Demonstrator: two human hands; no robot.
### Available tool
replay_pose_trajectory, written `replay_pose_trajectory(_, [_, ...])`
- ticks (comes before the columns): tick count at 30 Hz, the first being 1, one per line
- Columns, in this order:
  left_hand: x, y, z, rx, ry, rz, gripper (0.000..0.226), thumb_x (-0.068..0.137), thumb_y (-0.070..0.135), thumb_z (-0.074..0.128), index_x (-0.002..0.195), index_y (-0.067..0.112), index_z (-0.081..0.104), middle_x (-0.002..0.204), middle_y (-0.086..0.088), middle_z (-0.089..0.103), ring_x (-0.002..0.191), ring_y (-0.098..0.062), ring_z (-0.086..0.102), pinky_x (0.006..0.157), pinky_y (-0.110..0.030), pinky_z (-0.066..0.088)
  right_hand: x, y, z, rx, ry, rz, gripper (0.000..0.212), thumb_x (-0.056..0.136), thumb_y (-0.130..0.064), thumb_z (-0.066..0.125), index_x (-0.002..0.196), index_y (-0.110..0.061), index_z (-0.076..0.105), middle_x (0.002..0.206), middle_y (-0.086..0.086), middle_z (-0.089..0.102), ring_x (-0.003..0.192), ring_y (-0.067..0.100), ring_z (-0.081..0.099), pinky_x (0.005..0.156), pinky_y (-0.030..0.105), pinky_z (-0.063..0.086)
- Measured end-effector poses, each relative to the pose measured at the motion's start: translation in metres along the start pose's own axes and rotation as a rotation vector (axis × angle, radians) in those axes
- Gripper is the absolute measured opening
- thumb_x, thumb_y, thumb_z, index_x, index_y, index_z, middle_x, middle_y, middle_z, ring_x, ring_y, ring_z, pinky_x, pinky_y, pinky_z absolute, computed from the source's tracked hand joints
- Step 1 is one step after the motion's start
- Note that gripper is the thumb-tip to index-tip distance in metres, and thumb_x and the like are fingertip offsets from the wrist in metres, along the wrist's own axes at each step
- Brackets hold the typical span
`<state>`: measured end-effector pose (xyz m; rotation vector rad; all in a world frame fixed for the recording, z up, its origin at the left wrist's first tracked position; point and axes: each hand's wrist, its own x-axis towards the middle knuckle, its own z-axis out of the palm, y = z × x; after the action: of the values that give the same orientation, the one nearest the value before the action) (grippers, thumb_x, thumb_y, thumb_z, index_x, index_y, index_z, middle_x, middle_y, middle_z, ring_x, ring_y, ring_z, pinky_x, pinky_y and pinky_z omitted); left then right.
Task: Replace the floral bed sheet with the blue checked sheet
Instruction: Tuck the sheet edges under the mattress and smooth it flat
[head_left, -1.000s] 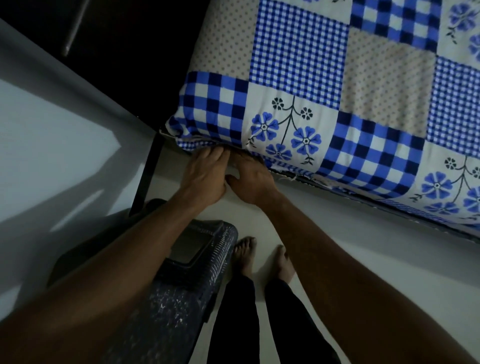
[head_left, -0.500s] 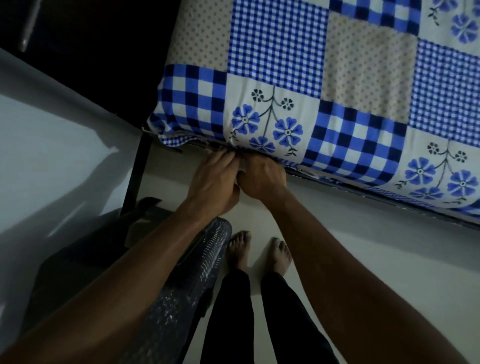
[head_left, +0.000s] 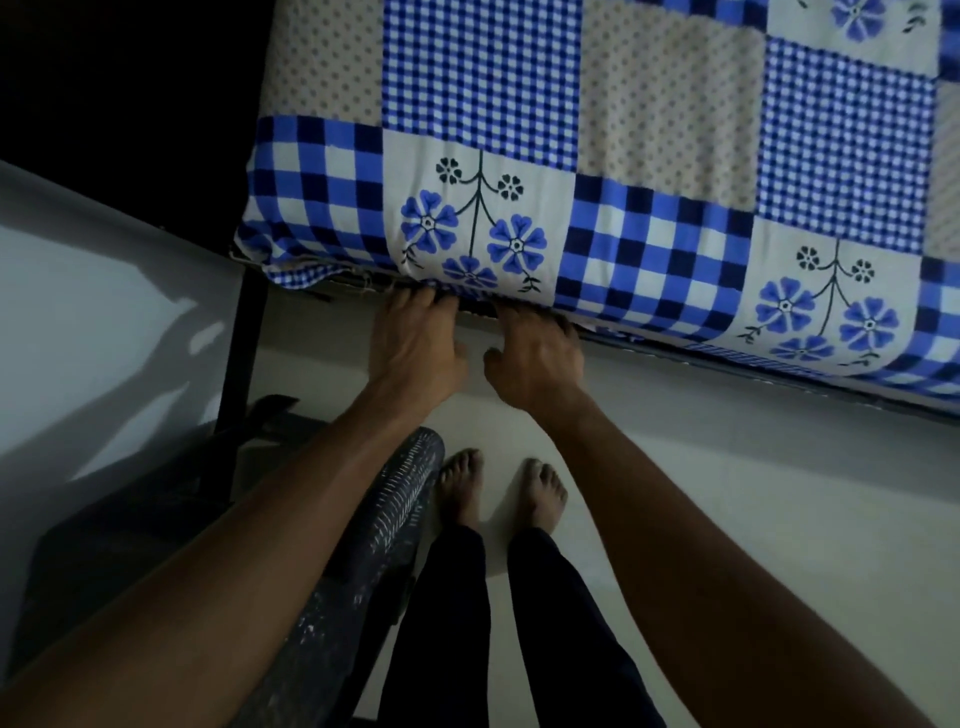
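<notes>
The blue checked sheet (head_left: 649, 156), a patchwork of checks, dots and blue flowers, covers the mattress and wraps over its near edge. Both hands are at that edge, close to the bed's left corner. My left hand (head_left: 415, 343) lies flat, fingers straight, with the tips pushed in under the sheet's hem. My right hand (head_left: 535, 358) is beside it, a small gap between them, fingers curled in under the mattress edge and hidden there. A loose bit of checked hem (head_left: 306, 278) hangs at the corner. No floral bed sheet is in view.
A dark bed-frame leg (head_left: 241, 353) stands at the corner by a pale wall (head_left: 93, 322). A dark woven bin (head_left: 384, 525) sits under my left forearm. My bare feet (head_left: 498, 493) stand on light floor (head_left: 727, 493) along the bed.
My hands, pressed together a second ago, have moved slightly apart along the mattress edge. My view has shifted closer to the bed corner.
</notes>
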<state>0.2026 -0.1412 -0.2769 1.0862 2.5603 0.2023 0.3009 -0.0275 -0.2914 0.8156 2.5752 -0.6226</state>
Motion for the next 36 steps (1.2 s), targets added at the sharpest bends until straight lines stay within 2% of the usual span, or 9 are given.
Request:
replay_pose_trajectory(3, [-0.012,0.024,0.010,-0.076,0.028,0.126,0.058,0.064,0.012,0.070,0.120,0.004,0.063,0.116,-0.014,0.063,0.111,-0.034,0.057,0.104,-0.044,0.042,-0.005,0.009,0.000,0.090,-0.100,-0.072,0.076,0.089,-0.042,0.061,0.156,-0.025,0.029,0.162,-0.001,0.031,0.150,0.022,0.023,0.123,0.051,0.012])
replay_pose_trajectory(7, [-0.002,0.037,0.017,-0.036,-0.067,0.111,0.065,0.064,0.015,0.077,0.126,0.009,0.058,0.126,-0.012,0.054,0.117,-0.036,0.051,0.104,-0.045,0.042,-0.011,0.037,-0.017,0.302,-0.012,-0.142,0.053,0.091,-0.025,0.061,0.142,-0.019,0.054,0.143,0.007,0.057,0.131,0.028,0.052,0.107,0.043,0.044])
replay_pose_trajectory(10, [-0.002,0.045,0.020,0.070,-0.148,0.042,0.079,0.066,0.023,0.075,0.139,0.014,0.046,0.138,-0.007,0.046,0.128,-0.033,0.041,0.109,-0.050,0.036,-0.034,0.066,-0.027,0.222,0.155,-0.038,0.043,0.095,-0.021,0.059,0.138,-0.020,0.057,0.129,0.008,0.065,0.115,0.028,0.061,0.088,0.034,0.049])
replay_pose_trajectory(13, [-0.006,0.052,0.021,0.096,-0.196,-0.029,0.088,0.071,0.029,0.073,0.148,0.020,0.031,0.147,0.000,0.034,0.139,-0.027,0.028,0.114,-0.060,0.026,-0.047,0.084,-0.029,0.144,0.107,0.020,0.047,0.096,-0.022,0.059,0.143,-0.021,0.050,0.134,0.007,0.062,0.121,0.027,0.058,0.095,0.039,0.049])
replay_pose_trajectory(16, [0.001,0.064,0.014,0.087,-0.197,-0.070,0.070,0.079,0.032,0.069,0.141,0.020,0.040,0.144,-0.001,0.039,0.136,-0.026,0.031,0.110,-0.058,0.027,-0.028,0.076,-0.029,0.074,0.045,0.088,0.047,0.093,-0.027,0.060,0.139,-0.024,0.050,0.129,0.004,0.062,0.118,0.026,0.059,0.097,0.041,0.049])
replay_pose_trajectory(22, [0.005,0.069,0.007,0.078,-0.003,0.074,0.030,0.078,0.026,0.063,0.104,0.013,0.067,0.104,-0.008,0.070,0.102,-0.031,0.060,0.098,-0.043,0.040,-0.027,0.085,-0.021,0.104,-0.143,0.050,0.074,0.089,-0.035,0.062,0.155,-0.025,0.030,0.159,0.002,0.035,0.148,0.025,0.026,0.123,0.054,0.013])
replay_pose_trajectory(26, [-0.006,0.091,0.023,0.022,-0.082,0.323,0.055,0.073,0.027,0.068,0.125,0.011,0.061,0.120,-0.005,0.063,0.114,-0.026,0.055,0.106,-0.043,0.040,-0.040,0.095,-0.024,0.244,-0.009,-0.031,0.062,0.093,-0.027,0.061,0.151,-0.023,0.041,0.153,0.003,0.046,0.144,0.023,0.037,0.121,0.050,0.023])
replay_pose_trajectory(31, [0.003,0.099,0.034,0.081,-0.122,0.233,0.064,0.074,0.028,0.075,0.133,0.012,0.054,0.130,-0.006,0.055,0.118,-0.030,0.050,0.105,-0.045,0.039,-0.069,0.118,-0.023,0.237,0.226,0.044,0.053,0.091,-0.018,0.065,0.142,-0.012,0.053,0.143,0.008,0.057,0.134,0.027,0.049,0.112,0.043,0.041])
replay_pose_trajectory(36, [0.017,0.093,0.037,0.045,-0.173,0.190,0.058,0.083,0.033,0.066,0.138,0.019,0.051,0.134,-0.004,0.059,0.124,-0.028,0.052,0.107,-0.042,0.032,-0.055,0.114,-0.032,0.025,-0.012,0.122,0.069,0.088,-0.033,0.064,0.151,-0.023,0.036,0.154,0.000,0.043,0.143,0.026,0.033,0.115,0.052,0.034])
